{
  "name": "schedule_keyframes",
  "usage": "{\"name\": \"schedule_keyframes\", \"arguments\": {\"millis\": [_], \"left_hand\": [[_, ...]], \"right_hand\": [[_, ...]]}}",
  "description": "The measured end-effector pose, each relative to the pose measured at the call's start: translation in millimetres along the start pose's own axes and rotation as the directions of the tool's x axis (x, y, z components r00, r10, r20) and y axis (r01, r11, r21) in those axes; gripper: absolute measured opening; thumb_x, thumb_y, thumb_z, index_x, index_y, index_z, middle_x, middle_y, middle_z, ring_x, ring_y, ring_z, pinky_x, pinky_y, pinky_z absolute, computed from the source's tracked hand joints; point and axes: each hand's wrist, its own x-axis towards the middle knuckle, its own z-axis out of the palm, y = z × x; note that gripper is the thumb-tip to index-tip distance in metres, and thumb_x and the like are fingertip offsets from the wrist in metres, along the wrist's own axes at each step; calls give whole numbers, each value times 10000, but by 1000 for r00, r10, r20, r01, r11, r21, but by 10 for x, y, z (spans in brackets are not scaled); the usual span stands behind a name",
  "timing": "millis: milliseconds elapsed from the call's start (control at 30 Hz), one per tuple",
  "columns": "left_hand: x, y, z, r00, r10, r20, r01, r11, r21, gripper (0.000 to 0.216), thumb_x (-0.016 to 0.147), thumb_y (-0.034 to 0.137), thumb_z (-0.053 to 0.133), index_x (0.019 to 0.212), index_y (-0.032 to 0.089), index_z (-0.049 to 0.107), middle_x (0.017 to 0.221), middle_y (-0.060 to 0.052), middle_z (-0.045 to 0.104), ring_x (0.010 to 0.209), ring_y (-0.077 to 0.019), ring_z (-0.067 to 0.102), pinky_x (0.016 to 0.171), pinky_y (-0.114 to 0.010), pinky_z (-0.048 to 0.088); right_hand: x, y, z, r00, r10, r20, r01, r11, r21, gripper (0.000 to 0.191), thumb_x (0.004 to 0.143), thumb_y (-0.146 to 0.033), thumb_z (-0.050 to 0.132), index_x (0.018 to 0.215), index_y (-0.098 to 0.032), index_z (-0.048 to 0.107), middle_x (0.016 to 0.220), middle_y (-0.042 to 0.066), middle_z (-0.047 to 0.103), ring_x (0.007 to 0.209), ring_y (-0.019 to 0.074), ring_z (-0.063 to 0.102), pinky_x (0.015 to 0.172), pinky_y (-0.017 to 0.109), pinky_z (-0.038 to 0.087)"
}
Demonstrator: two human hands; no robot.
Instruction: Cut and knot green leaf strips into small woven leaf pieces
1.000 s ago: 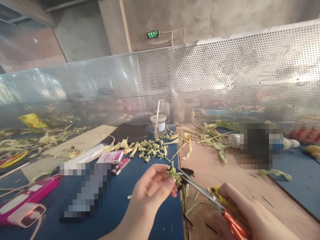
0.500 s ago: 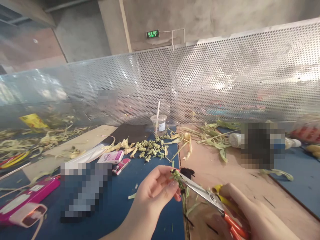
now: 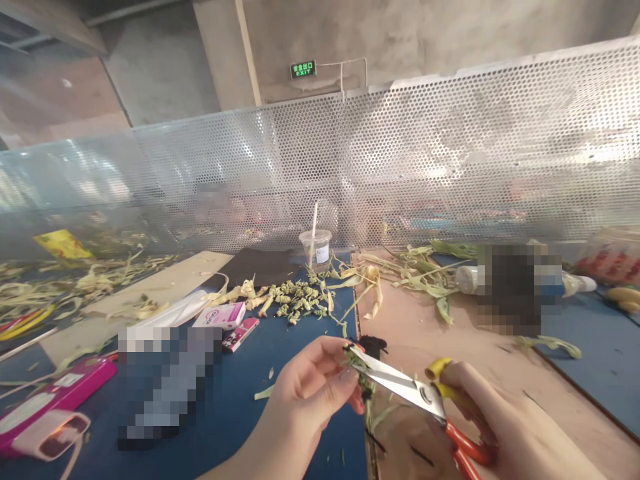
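My left hand point(image 3: 320, 383) pinches a small piece of green plant point(image 3: 351, 357) between thumb and fingers; the fingers hide part of it. In my right hand point(image 3: 493, 407) is a pair of scissors point(image 3: 400, 387) with red and yellow handles. Its blades are slightly parted, and their tips reach the plant piece at my left fingertips. A dark, shrivelled clump point(image 3: 376, 347) shows just behind those fingertips, over the seam between the blue and tan surfaces. Beyond my left hand lies a pile of small, knobbly green plant pieces point(image 3: 300, 300).
A clear plastic cup with a straw point(image 3: 315, 248) stands at the back, before a perforated metal screen point(image 3: 425, 153). Small boxes point(image 3: 220, 316) and a magenta device point(image 3: 60, 393) lie on the left. Long withered leaves point(image 3: 415, 267) are strewn at back right, near a bottle point(image 3: 467, 280).
The scissor blades have parted somewhat at the plant piece, and their angle has shifted slightly. My left hand keeps its pinch in nearly the same place.
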Motion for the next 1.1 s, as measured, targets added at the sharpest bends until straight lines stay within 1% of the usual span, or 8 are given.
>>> {"name": "schedule_keyframes", "arguments": {"millis": [67, 167, 300, 500, 633, 767, 900, 1100], "left_hand": [[6, -12, -6, 1000, -7, 9, 7, 999, -37, 161, 753, 261, 622, 860, 147, 584, 789, -35, 548, 649, -118, 491, 619, -271, 383], [16, -26, -19, 999, -5, 44, 7, 999, -51, 180, 741, 266, 635, 860, 141, 584, 781, -40, 546, 644, -122, 493, 613, -273, 381], [9, -15, -8, 999, -12, 35, 13, 1000, -22, 165, 746, 272, 633, 835, 141, 585, 757, -39, 553, 641, -121, 492, 617, -272, 374], [3, -2, 1, 997, -54, 47, 55, 998, -15, 170, 737, 274, 648, 835, 146, 593, 757, -36, 560, 653, -125, 506, 632, -277, 373], [12, 7, -10, 995, -73, 69, 75, 997, -18, 174, 720, 281, 664, 816, 151, 601, 757, -36, 567, 652, -127, 510, 628, -276, 377], [1, 9, -8, 997, -69, 40, 70, 997, -19, 156, 724, 272, 660, 806, 152, 604, 757, -34, 563, 658, -122, 503, 632, -267, 376], [-17, -7, 2, 997, -61, 43, 62, 998, -34, 138, 740, 263, 644, 811, 153, 600, 748, -30, 556, 661, -121, 497, 637, -267, 375], [-36, 10, 67, 998, -59, -37, 58, 997, -43, 99, 732, 214, 642, 778, 142, 593, 727, -26, 563, 649, -110, 491, 639, -253, 380]], "right_hand": [[10, 11, -3, 999, -19, -26, 18, 1000, -14, 180, 725, -261, 524, 856, -232, 404, 690, -2, 642, 385, 116, 524, 353, 198, 339], [18, 18, -8, 996, -48, -75, 47, 999, -14, 172, 744, -284, 505, 879, -227, 415, 642, -7, 628, 351, 107, 481, 344, 198, 313], [18, 44, -5, 993, -58, -101, 55, 998, -37, 166, 751, -296, 480, 891, -223, 429, 624, -1, 621, 399, 132, 527, 372, 204, 342], [47, 70, -38, 990, -103, -97, 98, 993, -62, 158, 740, -247, 443, 895, -214, 440, 625, 10, 627, 383, 130, 519, 390, 213, 353], [63, 85, -80, 985, -168, -49, 161, 979, -122, 182, 706, -203, 469, 884, -212, 430, 622, 2, 627, 390, 127, 529, 382, 204, 358], [61, 97, -94, 982, -189, -26, 183, 971, -152, 210, 682, -176, 481, 882, -212, 426, 631, -1, 628, 427, 141, 562, 385, 203, 378], [65, 98, -84, 983, -182, -29, 175, 971, -163, 194, 686, -168, 487, 866, -213, 429, 627, -11, 616, 408, 127, 546, 387, 199, 385], [69, 116, -76, 978, -204, -33, 193, 959, -206, 172, 711, -189, 489, 873, -203, 434, 619, -10, 600, 397, 120, 522, 385, 203, 386]]}}
